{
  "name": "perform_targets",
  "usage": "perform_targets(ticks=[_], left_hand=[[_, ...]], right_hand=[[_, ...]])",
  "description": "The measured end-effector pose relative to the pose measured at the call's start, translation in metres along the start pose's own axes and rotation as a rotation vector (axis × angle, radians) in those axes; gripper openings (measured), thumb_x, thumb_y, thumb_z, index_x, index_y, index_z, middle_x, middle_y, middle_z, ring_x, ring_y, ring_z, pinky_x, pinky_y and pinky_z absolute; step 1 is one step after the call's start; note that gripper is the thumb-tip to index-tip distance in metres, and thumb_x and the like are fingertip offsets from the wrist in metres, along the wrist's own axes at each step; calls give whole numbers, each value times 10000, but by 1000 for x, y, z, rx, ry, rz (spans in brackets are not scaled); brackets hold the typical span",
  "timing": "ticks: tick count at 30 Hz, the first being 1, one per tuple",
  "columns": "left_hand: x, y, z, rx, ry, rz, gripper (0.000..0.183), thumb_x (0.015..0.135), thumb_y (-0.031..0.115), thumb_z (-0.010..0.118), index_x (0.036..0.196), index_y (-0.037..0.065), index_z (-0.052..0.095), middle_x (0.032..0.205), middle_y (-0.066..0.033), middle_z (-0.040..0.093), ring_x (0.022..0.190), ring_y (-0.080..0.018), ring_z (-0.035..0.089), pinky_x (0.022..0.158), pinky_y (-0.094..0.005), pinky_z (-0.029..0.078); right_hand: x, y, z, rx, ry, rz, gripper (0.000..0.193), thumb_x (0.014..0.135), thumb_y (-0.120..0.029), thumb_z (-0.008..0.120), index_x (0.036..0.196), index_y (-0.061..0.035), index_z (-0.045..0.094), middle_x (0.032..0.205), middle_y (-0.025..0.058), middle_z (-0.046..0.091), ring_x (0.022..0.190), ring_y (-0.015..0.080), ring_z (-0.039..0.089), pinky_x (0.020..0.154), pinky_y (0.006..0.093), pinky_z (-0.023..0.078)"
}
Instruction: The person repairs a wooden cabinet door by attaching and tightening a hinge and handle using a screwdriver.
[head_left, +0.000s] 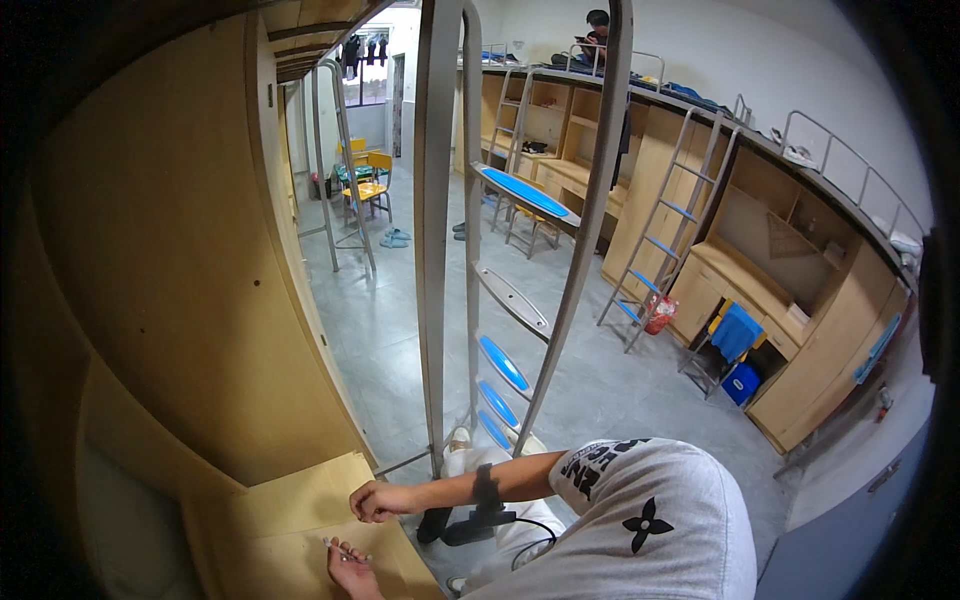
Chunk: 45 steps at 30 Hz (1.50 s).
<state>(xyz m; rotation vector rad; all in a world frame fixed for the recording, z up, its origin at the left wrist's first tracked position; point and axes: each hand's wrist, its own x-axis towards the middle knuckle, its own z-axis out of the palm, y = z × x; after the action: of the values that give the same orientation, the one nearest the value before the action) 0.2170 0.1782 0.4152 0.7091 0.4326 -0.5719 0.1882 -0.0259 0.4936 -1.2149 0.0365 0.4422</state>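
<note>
My left hand (pixel 350 574) is low over a light wooden desktop (pixel 285 488), palm partly up and fingers curled. A thin, pale metallic piece (pixel 345 551) lies across its fingers; it is too small to tell its kind. Just above it, my right hand (pixel 380 501) reaches in from the right over the desk edge, its fingers closed. Whatever the right fingers hold, if anything, is hidden. A dark strap with a black device and cable (pixel 487 510) is around my right forearm.
A metal bunk ladder (pixel 435 250) rises close in front; one rung (pixel 512 300) shows bare grey among blue-padded ones. A tall wooden cabinet (pixel 180 260) fills the left. Across the grey floor stand bunks with desks, ladders (pixel 665 235) and yellow chairs (pixel 370 185). Another person (pixel 592 42) sits on a far upper bunk.
</note>
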Motion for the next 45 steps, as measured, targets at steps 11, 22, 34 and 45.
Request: perform_targets(ticks=[11,22,34,45], left_hand=[[-51,16,-91,377,173,44,118,864,219,564,833,127,498,571,30,435,392,-62,311,354,-225,251],[-137,3,-284,781,905,477,340,894,178,501,1172,-8,565,1170,-144,580,1082,-242,532,916,-316,408],[-134,16,-246,900,1195,223,246,878,147,439,1003,34,617,1018,-147,632,919,-290,585,804,-366,449],[-123,16,-232,1074,961,250,293,889,187,440,1079,50,615,1049,-167,625,963,-319,591,815,-373,455]], right_hand=[[54,164,-146,-1018,264,-456,296,854,-227,541,1037,-3,607,903,156,663,772,282,630,720,379,501],[63,88,2,-1527,247,230,581,766,-469,621,1151,-57,482,935,197,634,870,371,607,735,444,482],[43,116,-6,-1626,96,252,314,707,-299,613,824,-9,644,790,239,636,751,386,631,672,457,516],[-19,132,-79,-1068,-85,637,624,669,-612,668,817,-6,701,814,141,677,806,207,624,724,339,472]])
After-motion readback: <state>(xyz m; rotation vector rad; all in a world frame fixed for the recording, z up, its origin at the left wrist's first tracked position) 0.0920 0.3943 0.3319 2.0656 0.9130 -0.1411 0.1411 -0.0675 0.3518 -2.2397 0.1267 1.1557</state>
